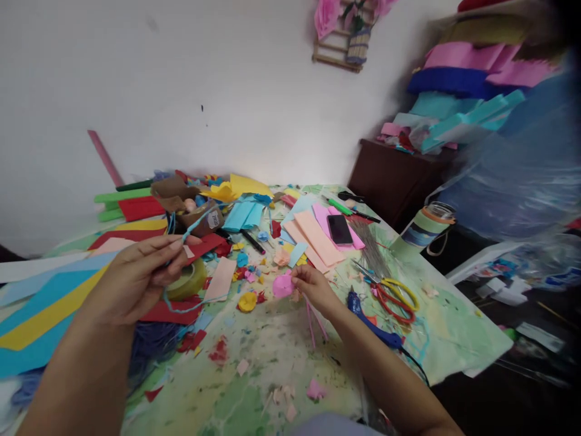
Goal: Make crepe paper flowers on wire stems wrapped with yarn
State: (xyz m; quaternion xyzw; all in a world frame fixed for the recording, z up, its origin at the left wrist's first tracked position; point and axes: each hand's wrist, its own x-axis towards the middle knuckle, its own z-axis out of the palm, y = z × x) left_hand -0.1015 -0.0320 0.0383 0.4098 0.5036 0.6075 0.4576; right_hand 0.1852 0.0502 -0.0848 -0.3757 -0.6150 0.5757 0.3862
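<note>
My left hand (138, 275) is raised over the left of the table, its fingers pinched on a light blue yarn strand (196, 225). One end sticks up past the fingertips, and a loose loop hangs below. My right hand (318, 289) is closed on a pink paper flower (282, 286) near the table's middle. Thin pink stems (311, 324) hang under that hand. A yellow roll of tape (185, 281) lies just behind my left fingers, partly covered by them. In front of the pink flower rests a small yellow paper flower (247, 301).
Coloured paper strips (59, 303) spread over the left side. At right lie a blue glue gun (370, 321), scissors (394, 297), thin wires (372, 245) and a phone (339, 230) on pink paper. A bottle (426, 227) stands by the right edge. Paper scraps are scattered about.
</note>
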